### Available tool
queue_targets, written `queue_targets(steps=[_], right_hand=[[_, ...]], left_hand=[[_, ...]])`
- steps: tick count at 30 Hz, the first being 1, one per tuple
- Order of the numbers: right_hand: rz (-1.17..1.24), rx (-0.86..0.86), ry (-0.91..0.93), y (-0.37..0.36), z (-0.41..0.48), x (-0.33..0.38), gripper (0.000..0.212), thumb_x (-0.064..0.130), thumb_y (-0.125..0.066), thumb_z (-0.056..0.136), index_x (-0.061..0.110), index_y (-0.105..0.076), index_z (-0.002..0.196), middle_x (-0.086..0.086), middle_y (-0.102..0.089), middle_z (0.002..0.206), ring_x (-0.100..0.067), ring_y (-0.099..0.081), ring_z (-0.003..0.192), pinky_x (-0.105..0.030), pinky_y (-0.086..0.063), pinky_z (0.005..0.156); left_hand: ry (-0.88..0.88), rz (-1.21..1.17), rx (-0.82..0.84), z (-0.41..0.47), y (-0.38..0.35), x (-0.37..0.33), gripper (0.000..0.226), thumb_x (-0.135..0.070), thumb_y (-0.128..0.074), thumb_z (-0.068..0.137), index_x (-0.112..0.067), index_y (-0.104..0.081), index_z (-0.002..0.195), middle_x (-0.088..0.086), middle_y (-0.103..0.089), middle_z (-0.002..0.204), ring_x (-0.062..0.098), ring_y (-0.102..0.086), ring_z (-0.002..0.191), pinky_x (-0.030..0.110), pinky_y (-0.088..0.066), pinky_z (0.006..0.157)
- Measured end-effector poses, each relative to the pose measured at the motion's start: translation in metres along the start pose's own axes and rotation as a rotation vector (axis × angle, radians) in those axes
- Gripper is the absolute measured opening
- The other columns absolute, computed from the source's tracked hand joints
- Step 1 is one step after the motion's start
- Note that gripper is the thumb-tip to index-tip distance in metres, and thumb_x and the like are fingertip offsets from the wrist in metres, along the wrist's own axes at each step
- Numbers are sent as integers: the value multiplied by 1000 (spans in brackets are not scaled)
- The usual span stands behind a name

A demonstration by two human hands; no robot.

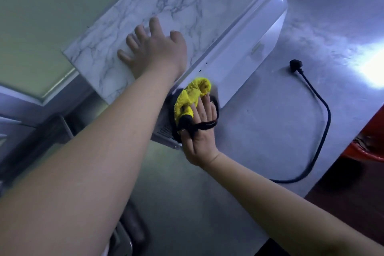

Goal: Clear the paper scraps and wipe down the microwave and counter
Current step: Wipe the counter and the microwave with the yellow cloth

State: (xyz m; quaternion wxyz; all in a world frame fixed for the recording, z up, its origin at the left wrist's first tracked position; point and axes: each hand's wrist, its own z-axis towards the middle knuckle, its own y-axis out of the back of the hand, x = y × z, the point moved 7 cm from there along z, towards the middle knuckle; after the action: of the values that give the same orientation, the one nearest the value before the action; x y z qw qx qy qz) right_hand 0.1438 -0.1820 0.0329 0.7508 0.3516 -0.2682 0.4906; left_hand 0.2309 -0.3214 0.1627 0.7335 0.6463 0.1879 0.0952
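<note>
Microwave sits across the upper middle of the view, running from 7 o'clock up to 1 o'clock, with a marble-patterned top and a white side. It stands on the grey tabletop.

The left hand lies palm down on the marble top, near its 7 o'clock end. Its fingers are spread wide and nearly straight, holding nothing, with their tips touching the top.

The right hand is just below, at 5 o'clock from the left hand, against the microwave's near corner. Its fingers are straight and close together, pointing to 12 o'clock and pressing a yellow cloth against the white side. The cloth is bunched under and beyond the fingertips. Its black edging crosses over the backs of the fingers like a band. Whether the thumb grips the cloth I cannot tell, as the cloth hides it.

A black cord loops on the tabletop at 3 o'clock from the right hand, well apart from it. Its plug lies loose near the microwave's side. A red tub shows at the right edge, beyond the tabletop.
</note>
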Motion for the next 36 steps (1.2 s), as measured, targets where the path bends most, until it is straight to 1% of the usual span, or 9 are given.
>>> queue_targets(steps=[3,6,11,15,18,21,28,33,36], right_hand=[[-59,20,72,-12,-19,-23,45,38,-28,104,29,-24,148,7,-10,166,-30,-5,154,-60,-15,118],[-159,77,83,-19,-40,-42,43,21,-45,92,19,-41,134,-3,-26,157,-38,-18,148,-66,-22,113],[-167,155,-182,-20,-74,-72,55,0,-66,79,15,-46,128,-14,-35,145,-41,-28,136,-67,-34,107],[-22,193,-416,-19,-75,-65,70,-3,-73,79,23,-41,136,-22,-45,148,-37,-33,139,-45,-29,115],[142,212,-635,-8,-82,-64,62,16,-70,85,37,-45,139,12,-54,136,-19,-50,130,-15,-33,106],[223,281,-734,8,-88,-59,61,15,-73,85,35,-55,140,10,-62,128,-15,-58,122,-20,-42,100],[374,16,-200,26,-18,11,55,10,-74,85,10,-54,137,-6,-59,127,-22,-53,122,-41,-42,106],[111,102,51,-6,-35,7,39,30,-83,82,20,-66,115,-8,-54,132,-36,-43,125,-44,-36,112],[-37,36,178,-23,-47,1,24,19,-76,85,31,-66,103,-3,-47,134,-32,-34,129,-40,-34,113]], left_hand=[[-4,1,-16,0,0,1,55,-48,-25,95,-33,-32,147,0,-32,152,25,-25,140,52,-16,113],[-10,-16,-18,2,-2,2,56,-50,-25,94,-34,-32,147,0,-32,152,24,-25,140,51,-16,114],[2,-25,-37,1,1,3,54,-51,-28,92,-35,-37,144,-2,-35,149,24,-27,140,50,-17,113],[11,-42,-51,3,1,4,55,-51,-29,90,-36,-39,141,-4,-38,147,23,-29,138,48,-18,111],[9,-40,-54,2,2,3,54,-50,-29,89,-36,-40,141,-4,-38,147,22,-30,137,47,-18,109],[11,-42,-53,2,2,4,53,-51,-30,90,-36,-40,140,-4,-38,147,22,-30,137,46,-18,109],[0,-50,-58,1,3,4,54,-50,-30,91,-35,-40,142,-3,-39,146,22,-31,136,44,-19,107],[-6,-58,-58,3,1,5,54,-49,-30,91,-35,-40,142,-4,-39,144,20,-31,135,43,-19,106],[-10,-53,-53,2,1,5,54,-49,-31,92,-35,-39,143,-5,-39,144,20,-32,135,42,-19,106]])
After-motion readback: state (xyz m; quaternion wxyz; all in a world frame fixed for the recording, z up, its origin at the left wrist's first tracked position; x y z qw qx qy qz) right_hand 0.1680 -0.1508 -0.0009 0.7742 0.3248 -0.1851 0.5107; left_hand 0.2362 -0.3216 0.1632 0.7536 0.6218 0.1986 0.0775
